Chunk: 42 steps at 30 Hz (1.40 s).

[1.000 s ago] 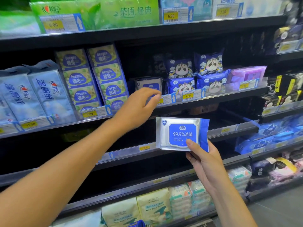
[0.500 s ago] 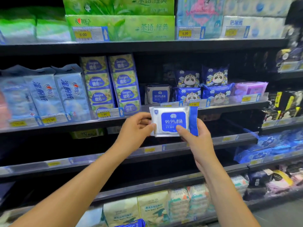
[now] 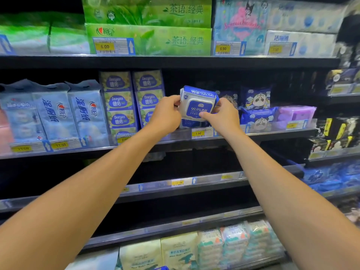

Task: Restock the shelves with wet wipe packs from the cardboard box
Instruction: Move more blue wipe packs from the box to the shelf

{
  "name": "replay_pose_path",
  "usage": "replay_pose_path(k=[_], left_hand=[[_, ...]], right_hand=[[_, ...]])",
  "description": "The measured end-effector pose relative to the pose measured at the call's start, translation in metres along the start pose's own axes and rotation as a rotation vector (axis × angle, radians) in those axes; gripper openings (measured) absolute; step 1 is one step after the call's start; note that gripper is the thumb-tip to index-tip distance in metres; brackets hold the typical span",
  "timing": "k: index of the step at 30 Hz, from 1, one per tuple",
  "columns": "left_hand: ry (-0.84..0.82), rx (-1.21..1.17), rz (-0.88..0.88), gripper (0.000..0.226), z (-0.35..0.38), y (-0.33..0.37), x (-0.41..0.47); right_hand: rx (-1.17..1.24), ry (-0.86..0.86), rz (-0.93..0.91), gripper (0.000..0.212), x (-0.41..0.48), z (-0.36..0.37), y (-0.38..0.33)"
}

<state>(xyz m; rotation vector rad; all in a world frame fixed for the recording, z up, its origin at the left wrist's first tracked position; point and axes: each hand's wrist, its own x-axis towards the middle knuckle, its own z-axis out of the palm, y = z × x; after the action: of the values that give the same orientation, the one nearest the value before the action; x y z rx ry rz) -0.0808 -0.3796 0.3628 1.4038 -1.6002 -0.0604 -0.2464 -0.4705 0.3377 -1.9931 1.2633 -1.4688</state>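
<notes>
the middle shelf [image 3: 263,134] ran across in front of me, with deeyeo packs [image 3: 118,102] left of the gap and panda-print packs [image 3: 256,98] right of it. the 99.9% wet wipe pack [image 3: 196,108] stood face-on over the front rail, long axis left to right, its slot straight behind. my left hand [image 3: 167,114] pinched its left end and my right hand [image 3: 222,117] its right end, both equally near, above the 3.90 tag [image 3: 198,133].

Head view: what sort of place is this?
Probably a shop aisle: shelves, yellow price tags on their edges, packaged tissues, and a wet wipe pack held up to them.
</notes>
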Motion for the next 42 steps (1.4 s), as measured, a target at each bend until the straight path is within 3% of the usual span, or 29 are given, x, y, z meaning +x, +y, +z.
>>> replay_pose_path(k=[3, 10, 14, 17, 22, 26, 34, 42], left_hand=[[-0.030, 0.052, -0.076, 0.035, 0.005, -0.013, 0.004], [-0.269, 0.187, -0.261, 0.050, 0.013, -0.030, -0.006], [-0.189, 0.260, -0.148, 0.040, 0.011, -0.034, -0.018], [-0.080, 0.424, -0.014, 0.047, 0.017, -0.045, -0.034], [-0.118, 0.692, 0.250, 0.051, 0.030, -0.049, -0.044], [-0.168, 0.795, 0.289, 0.049, 0.034, -0.041, -0.040], [-0.312, 0.909, 0.228, 0.068, 0.040, -0.034, -0.023], [-0.397, 0.967, 0.177, 0.082, 0.045, -0.040, -0.010]], right_hand=[[-0.078, -0.045, 0.002, 0.044, 0.002, 0.012, 0.006], [-0.349, -0.070, -0.021, 0.036, -0.008, 0.023, 0.022], [-0.400, -0.005, -0.070, 0.046, -0.015, 0.019, 0.029], [-0.460, 0.050, -0.201, 0.063, -0.029, 0.015, 0.033], [-0.646, -0.113, -0.472, 0.050, -0.046, 0.019, 0.038], [-0.702, -0.159, -0.474, 0.057, -0.046, 0.020, 0.034], [-0.809, -0.316, -0.406, 0.081, -0.033, 0.028, 0.030], [-0.815, -0.318, -0.393, 0.082, -0.029, 0.036, 0.030]])
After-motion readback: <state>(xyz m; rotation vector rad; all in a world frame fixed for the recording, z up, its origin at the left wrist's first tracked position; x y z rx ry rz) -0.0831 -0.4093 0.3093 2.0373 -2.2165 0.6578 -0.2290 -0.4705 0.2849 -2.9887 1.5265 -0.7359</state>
